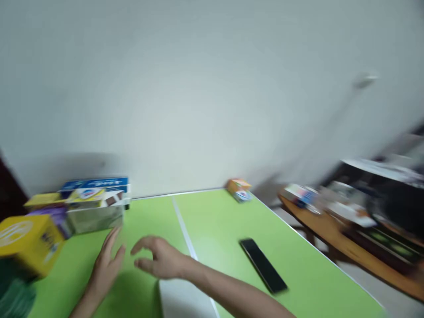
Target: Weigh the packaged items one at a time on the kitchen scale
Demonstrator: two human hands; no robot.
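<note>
My left hand [105,265] hovers over the green table [212,225] at lower left, fingers stretched out and thumb apart, with nothing in it. Close beside it on the right, my right hand [159,258] has its thumb and fingers spread and holds nothing. Nearest to my left hand are a whitish box [96,218] and a yellow box [31,243]. Under my right forearm lies a flat white object [185,298], partly hidden and cut off by the lower edge. A black smartphone [263,265] rests further right.
A blue box [109,182] and a small yellow box [86,196] are among the boxes at back left. An orange box [239,190] sits at the table's far right corner. Beyond the right edge, a wooden surface [351,251] carries blurred clutter. A wall [205,97] stands behind.
</note>
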